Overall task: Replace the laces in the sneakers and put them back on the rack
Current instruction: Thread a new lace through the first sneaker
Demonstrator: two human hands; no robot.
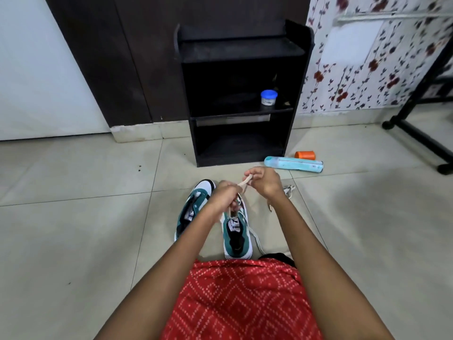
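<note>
A pale tiled floor fills the frame, with a black shoe rack at upper centre against the wall. Two green-and-white sneakers lie side by side on the floor at centre, below the rack. Above them, the left hand and right hand each have their grip closed on a cream lace stretched between them. A small blue-lidded jar sits on the rack's middle shelf.

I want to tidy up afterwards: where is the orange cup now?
In the head view the orange cup lies on its side on the floor, right of the black rack, just behind the light blue bottle.
</note>
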